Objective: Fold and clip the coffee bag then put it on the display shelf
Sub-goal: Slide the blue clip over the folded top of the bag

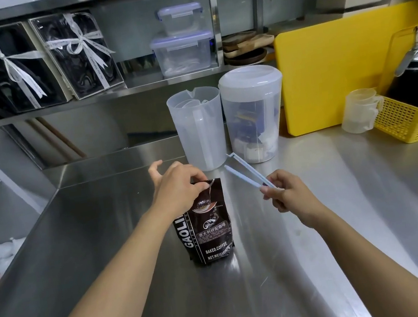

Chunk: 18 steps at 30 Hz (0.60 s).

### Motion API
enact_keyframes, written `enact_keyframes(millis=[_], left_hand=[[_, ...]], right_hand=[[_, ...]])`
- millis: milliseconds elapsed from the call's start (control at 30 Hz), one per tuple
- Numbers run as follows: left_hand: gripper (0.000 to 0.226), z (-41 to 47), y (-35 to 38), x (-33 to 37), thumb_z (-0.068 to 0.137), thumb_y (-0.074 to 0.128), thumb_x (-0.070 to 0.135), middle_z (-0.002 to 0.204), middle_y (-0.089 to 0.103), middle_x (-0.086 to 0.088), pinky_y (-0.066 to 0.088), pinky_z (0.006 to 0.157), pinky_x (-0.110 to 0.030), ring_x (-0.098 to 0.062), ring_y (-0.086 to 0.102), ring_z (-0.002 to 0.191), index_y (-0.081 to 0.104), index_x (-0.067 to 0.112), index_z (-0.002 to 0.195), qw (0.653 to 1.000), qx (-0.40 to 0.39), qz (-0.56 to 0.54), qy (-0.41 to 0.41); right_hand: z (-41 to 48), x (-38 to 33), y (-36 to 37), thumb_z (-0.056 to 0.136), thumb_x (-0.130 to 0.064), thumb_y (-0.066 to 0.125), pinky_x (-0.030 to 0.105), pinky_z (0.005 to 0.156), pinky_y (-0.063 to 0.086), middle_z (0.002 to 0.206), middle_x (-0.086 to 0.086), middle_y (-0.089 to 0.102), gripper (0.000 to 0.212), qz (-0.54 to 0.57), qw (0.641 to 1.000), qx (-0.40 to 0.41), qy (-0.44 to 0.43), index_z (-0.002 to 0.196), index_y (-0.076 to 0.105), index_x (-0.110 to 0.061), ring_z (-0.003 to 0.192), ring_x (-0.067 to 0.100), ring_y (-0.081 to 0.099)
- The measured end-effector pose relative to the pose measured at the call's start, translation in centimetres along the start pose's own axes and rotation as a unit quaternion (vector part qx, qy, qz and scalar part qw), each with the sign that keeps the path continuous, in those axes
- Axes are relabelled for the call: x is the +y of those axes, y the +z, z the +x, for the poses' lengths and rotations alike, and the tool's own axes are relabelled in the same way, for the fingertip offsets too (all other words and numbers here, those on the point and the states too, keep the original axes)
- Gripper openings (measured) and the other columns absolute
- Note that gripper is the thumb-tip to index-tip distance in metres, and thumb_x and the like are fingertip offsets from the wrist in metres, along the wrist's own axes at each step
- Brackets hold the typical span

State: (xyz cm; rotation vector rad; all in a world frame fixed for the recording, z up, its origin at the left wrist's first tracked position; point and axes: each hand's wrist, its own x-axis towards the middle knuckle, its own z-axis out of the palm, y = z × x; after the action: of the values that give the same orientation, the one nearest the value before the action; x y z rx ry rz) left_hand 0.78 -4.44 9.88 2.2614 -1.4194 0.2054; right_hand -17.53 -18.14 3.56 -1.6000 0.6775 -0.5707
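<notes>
A dark brown coffee bag (209, 228) with white lettering stands upright on the steel counter (106, 240). My left hand (179, 186) pinches the folded top of the bag from above. My right hand (290, 192) holds one end of a long pale blue bag clip (245, 173), whose two arms are spread apart. The clip's far end points up and left, to the right of the bag's top and apart from it. A steel shelf (138, 86) runs along the wall above the counter.
Behind the bag stand a clear plastic jug (198, 127) and a lidded clear container (252, 114). A yellow cutting board (337, 67), a yellow basket (416, 115) and small measuring cups (359, 110) are at the right. Gift boxes (41, 63) and food boxes (183, 51) fill the shelf.
</notes>
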Motion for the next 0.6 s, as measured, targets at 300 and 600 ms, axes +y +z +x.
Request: enact_keyframes(millis=[300, 600], left_hand=[[0.009, -0.3, -0.1, 0.5, 0.081, 0.064, 0.033, 0.084, 0.066, 0.013, 0.000, 0.106, -0.040, -0.007, 0.047, 0.102, 0.068, 0.027, 0.075, 1.000, 0.000, 0.007, -0.010], [0.009, -0.8, -0.3, 1.0, 0.081, 0.064, 0.033, 0.086, 0.067, 0.012, 0.002, 0.107, -0.043, -0.008, 0.047, 0.103, 0.067, 0.028, 0.074, 1.000, -0.003, 0.017, -0.017]], right_hand=[[-0.3, 0.2, -1.4, 0.093, -0.007, 0.042, 0.027, 0.056, 0.034, 0.071, 0.008, 0.061, 0.015, -0.050, 0.994, -0.077, 0.051, 0.089, 0.056, -0.008, 0.057, 0.015, 0.048], [0.0, 0.0, -1.8, 0.085, -0.001, 0.046, 0.026, 0.052, 0.033, 0.065, 0.008, 0.056, 0.014, -0.070, 0.994, -0.048, 0.072, 0.085, 0.060, 0.003, 0.054, 0.016, 0.046]])
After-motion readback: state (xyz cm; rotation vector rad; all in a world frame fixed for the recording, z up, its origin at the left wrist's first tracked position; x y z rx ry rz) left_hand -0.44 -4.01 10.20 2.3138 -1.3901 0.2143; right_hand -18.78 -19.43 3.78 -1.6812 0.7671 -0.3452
